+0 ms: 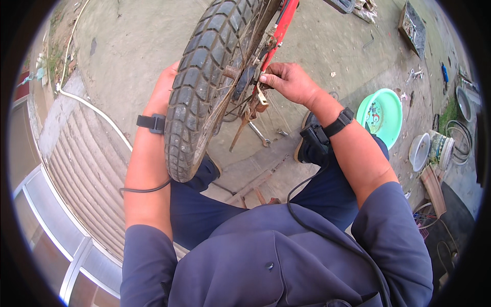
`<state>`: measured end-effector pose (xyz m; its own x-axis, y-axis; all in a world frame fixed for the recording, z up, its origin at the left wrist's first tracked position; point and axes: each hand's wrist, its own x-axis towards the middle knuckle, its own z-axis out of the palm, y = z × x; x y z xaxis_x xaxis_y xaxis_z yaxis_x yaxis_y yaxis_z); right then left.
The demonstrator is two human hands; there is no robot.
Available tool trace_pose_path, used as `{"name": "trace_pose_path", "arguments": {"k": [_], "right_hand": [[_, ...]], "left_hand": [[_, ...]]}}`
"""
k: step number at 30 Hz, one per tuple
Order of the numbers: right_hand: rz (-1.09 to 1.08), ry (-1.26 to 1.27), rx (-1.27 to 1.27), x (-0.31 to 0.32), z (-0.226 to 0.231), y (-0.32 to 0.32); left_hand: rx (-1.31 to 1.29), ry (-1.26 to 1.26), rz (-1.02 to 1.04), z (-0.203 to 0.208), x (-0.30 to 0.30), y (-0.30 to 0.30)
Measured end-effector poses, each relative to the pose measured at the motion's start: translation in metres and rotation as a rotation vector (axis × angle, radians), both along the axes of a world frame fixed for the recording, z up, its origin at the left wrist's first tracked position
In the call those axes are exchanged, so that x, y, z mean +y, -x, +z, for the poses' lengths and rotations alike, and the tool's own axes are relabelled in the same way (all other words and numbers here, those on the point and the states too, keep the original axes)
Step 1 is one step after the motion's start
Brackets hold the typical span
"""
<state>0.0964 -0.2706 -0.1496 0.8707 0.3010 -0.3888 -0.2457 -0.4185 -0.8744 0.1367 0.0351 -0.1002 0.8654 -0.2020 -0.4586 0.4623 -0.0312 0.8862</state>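
A bicycle wheel with a black knobbly tyre [197, 77] stands upright between my arms, its spokes and hub brown with rust. The red frame tube [282, 31] runs down to the hub from the right. My right hand [291, 82] is closed at the lower end of this tube, thumb against the hub parts; what its fingers grip is hidden. Just below hangs a rusty metal bracket [262, 100] beside the spokes. My left hand [169, 82] reaches behind the tyre on the left, and its fingers are out of sight.
A combination wrench [260, 134] lies on the concrete below the wheel. To the right stand a green basin [393, 115] with small parts inside and a grey bowl [419, 152]. Farther right are a tool tray [411, 28], loose wrenches [415, 75] and a blue-handled tool [444, 73].
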Motion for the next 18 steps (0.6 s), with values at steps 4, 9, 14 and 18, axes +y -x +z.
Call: {"name": "trace_pose_path", "arguments": {"k": [4,9,14,18], "right_hand": [[-0.038,-0.026,0.002,0.003,-0.003,0.003],[-0.078,-0.047,-0.009,0.006,-0.003,0.005],[-0.087,-0.041,-0.032,0.009,-0.005,0.008],[-0.079,0.044,-0.013,0.011,-0.009,0.008]], "left_hand": [[-0.016,-0.01,0.034,-0.006,0.0,0.001],[0.017,0.034,0.048,-0.015,0.003,-0.002],[0.134,0.116,0.089,-0.015,0.005,-0.004],[0.102,0.12,0.137,-0.011,0.0,0.002]]}}
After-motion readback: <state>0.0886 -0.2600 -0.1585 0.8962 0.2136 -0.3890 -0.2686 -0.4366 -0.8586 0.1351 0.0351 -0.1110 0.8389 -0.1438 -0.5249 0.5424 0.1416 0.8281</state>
